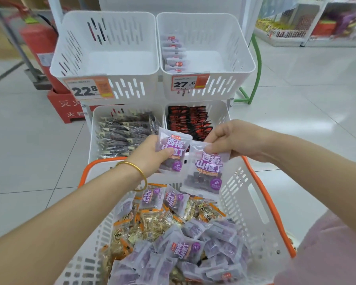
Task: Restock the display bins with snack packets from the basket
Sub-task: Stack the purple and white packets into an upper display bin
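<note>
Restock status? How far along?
Done: a row of purple packets stands in the upper right bin. In hand: left hand holds a purple packet, right hand pinches another. Left: upper left bin is empty; basket holds many purple and orange packets.

We have one wide-angle view, worn on our head, looking forward and down, close above the basket [240,219] and facing the display bins [132,89] just beyond it.

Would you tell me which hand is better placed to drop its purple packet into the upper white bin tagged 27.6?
Probably the right hand: it sits below the upper right white slotted plastic bin, pinching its purple snack packet by the top edge. The left hand lies nearer the left column.
</note>
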`<move>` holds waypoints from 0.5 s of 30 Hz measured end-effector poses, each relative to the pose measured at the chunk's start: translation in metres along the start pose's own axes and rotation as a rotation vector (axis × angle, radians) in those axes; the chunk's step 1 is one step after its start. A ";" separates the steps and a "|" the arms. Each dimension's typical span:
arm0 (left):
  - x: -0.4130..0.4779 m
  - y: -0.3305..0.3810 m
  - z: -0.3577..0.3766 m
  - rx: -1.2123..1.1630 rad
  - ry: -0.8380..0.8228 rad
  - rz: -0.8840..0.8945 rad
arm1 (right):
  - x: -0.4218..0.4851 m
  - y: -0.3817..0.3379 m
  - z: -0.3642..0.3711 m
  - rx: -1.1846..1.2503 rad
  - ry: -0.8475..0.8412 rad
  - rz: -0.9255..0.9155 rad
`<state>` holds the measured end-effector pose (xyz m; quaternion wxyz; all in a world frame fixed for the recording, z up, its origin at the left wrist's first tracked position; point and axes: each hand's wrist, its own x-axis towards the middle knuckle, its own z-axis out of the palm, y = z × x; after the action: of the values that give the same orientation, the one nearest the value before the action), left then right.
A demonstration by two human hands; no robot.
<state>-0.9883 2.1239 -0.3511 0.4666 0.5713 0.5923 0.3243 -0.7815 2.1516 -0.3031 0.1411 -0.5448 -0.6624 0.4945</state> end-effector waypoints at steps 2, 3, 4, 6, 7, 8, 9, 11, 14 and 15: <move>0.002 -0.004 0.003 -0.067 -0.043 -0.024 | 0.001 -0.007 0.000 0.031 0.022 -0.060; 0.003 -0.005 0.004 -0.102 -0.060 -0.030 | 0.001 -0.011 0.000 0.054 0.041 -0.083; 0.004 -0.004 0.005 -0.133 -0.066 -0.039 | 0.001 -0.014 0.000 0.080 0.055 -0.106; 0.003 -0.001 0.007 -0.204 -0.065 -0.062 | 0.001 -0.017 0.000 0.114 0.090 -0.142; 0.002 0.002 0.009 -0.227 -0.085 -0.056 | 0.002 -0.018 0.001 0.119 0.117 -0.159; 0.002 0.002 0.010 -0.217 -0.115 -0.041 | 0.003 -0.018 0.003 0.122 0.146 -0.177; 0.000 0.005 0.011 -0.179 -0.140 -0.017 | 0.004 -0.018 0.004 0.122 0.173 -0.193; -0.003 0.006 0.013 -0.116 -0.150 0.037 | 0.005 -0.018 0.008 0.096 0.208 -0.236; -0.002 0.001 0.016 -0.114 -0.128 0.072 | 0.008 -0.019 0.010 -0.062 0.297 -0.313; -0.003 0.002 0.017 -0.115 -0.114 0.091 | 0.008 -0.021 0.010 -0.156 0.351 -0.329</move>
<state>-0.9725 2.1191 -0.3549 0.5162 0.5873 0.5187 0.3458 -0.8036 2.1555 -0.2940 0.2901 -0.5163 -0.7436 0.3104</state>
